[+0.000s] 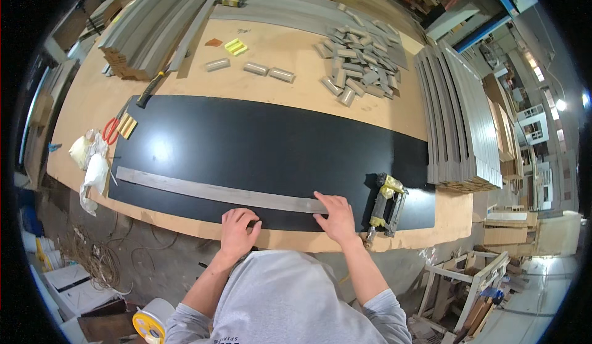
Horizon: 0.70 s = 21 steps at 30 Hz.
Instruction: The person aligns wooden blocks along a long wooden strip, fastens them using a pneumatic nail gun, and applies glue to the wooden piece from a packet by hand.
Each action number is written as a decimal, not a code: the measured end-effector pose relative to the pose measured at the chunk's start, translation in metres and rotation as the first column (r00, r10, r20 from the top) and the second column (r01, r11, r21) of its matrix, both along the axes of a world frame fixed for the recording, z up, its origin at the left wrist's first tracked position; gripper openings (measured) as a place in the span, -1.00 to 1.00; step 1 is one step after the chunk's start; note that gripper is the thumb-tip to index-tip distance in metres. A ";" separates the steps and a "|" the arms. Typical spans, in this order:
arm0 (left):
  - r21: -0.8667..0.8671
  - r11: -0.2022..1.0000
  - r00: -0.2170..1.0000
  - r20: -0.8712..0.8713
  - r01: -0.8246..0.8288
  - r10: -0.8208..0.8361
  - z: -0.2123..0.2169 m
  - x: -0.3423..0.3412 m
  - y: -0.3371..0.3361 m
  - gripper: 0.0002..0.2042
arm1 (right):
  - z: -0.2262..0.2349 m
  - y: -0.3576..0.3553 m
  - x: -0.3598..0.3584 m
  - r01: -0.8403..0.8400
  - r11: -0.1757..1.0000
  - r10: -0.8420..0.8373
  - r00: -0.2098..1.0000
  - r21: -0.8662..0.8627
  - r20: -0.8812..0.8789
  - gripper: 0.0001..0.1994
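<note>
Grey wooden strip (216, 191), lying long across the black board (271, 146) at lower centre, is pressed flat by the open right hand (336, 215); the left hand (237, 228) rests curled, empty, at the near board edge. Uneven pressure could skew the strip; the nail gun (385, 205) is just beside.

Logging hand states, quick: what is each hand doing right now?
Left hand: fingers curled, resting on the black panel edge, holding nothing visible.
Right hand: open, flat on the grey strip.

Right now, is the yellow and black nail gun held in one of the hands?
No, the yellow and black nail gun lies alone on the black panel, beside the right hand, which presses the long grey strip.
</note>
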<state>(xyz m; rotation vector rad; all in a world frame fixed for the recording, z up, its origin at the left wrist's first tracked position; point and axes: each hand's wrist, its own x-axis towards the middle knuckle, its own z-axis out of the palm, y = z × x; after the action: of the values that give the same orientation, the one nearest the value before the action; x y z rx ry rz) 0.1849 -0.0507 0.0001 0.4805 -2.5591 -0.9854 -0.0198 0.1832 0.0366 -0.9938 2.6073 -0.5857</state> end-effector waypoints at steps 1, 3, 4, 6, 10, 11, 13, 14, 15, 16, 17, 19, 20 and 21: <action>0.068 0.997 0.999 0.023 -0.046 0.044 0.000 0.007 -0.001 -0.85 | -0.001 0.000 -0.002 0.005 1.000 -0.005 1.000 0.003 0.004 -0.33; 0.120 0.984 0.991 0.061 -0.130 0.123 0.002 0.022 -0.006 -0.87 | 0.003 0.001 -0.004 -0.050 0.998 0.051 0.999 -0.029 0.000 -0.31; 0.264 0.948 0.984 0.046 -0.176 0.170 0.002 0.025 -0.006 -0.87 | 0.007 -0.001 -0.004 -0.090 0.994 0.090 0.996 -0.064 -0.010 -0.29; 0.476 0.834 0.957 0.068 -0.280 0.282 -0.007 0.027 -0.011 -0.81 | 0.039 -0.002 -0.002 -0.123 0.987 0.127 0.992 -0.106 0.028 -0.29; 0.905 0.204 0.890 0.286 -0.373 0.355 -0.011 0.014 -0.027 -0.51 | 0.089 0.011 0.019 -0.118 0.978 0.102 0.990 -0.175 -0.096 -0.27; 0.946 0.069 0.891 0.273 -0.318 0.362 -0.012 0.016 -0.032 -0.50 | 0.090 0.013 0.025 -0.143 0.972 0.127 0.987 -0.189 -0.094 -0.27; 0.969 -0.062 0.900 0.244 -0.238 0.361 -0.005 0.016 -0.040 -0.48 | 0.092 0.019 0.032 -0.095 0.983 0.091 0.995 -0.156 -0.034 -0.26; 0.985 -0.077 0.906 0.169 -0.152 0.387 0.010 0.010 -0.040 -0.50 | 0.092 0.022 0.035 -0.081 0.985 0.074 0.996 -0.153 -0.050 -0.26; 0.994 -0.091 0.909 0.093 -0.061 0.406 0.020 0.001 -0.039 -0.52 | 0.090 0.023 0.041 -0.040 0.987 0.039 0.999 -0.153 -0.006 -0.27; 0.989 -0.143 0.919 0.100 -0.048 0.381 0.023 -0.001 -0.040 -0.50 | 0.089 0.024 0.046 0.004 0.988 0.001 0.999 -0.157 0.035 -0.27; 0.992 -0.111 0.932 0.094 -0.058 0.350 0.026 -0.006 -0.038 -0.50 | 0.090 0.025 0.048 -0.009 0.994 0.012 0.999 -0.105 0.035 -0.31; 0.997 -0.056 0.951 0.074 -0.059 0.299 0.035 -0.013 -0.032 -0.50 | 0.093 0.022 0.058 -0.034 0.999 0.034 0.999 0.022 0.015 -0.36; 0.998 -0.033 0.956 0.062 -0.055 0.286 0.040 -0.014 -0.030 -0.51 | 0.089 0.024 0.064 0.004 0.998 -0.007 0.999 0.059 0.054 -0.34; 1.000 -0.002 0.965 0.029 -0.029 0.262 0.046 -0.016 -0.030 -0.53 | 0.083 0.030 0.068 0.048 0.995 -0.056 0.994 0.093 0.091 -0.33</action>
<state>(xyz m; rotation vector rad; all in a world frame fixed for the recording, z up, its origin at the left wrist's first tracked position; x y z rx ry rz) 0.1687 -0.0806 0.0457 0.9033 -1.0486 -2.5561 0.0477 0.2136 0.1196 -0.8523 2.5592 -0.5082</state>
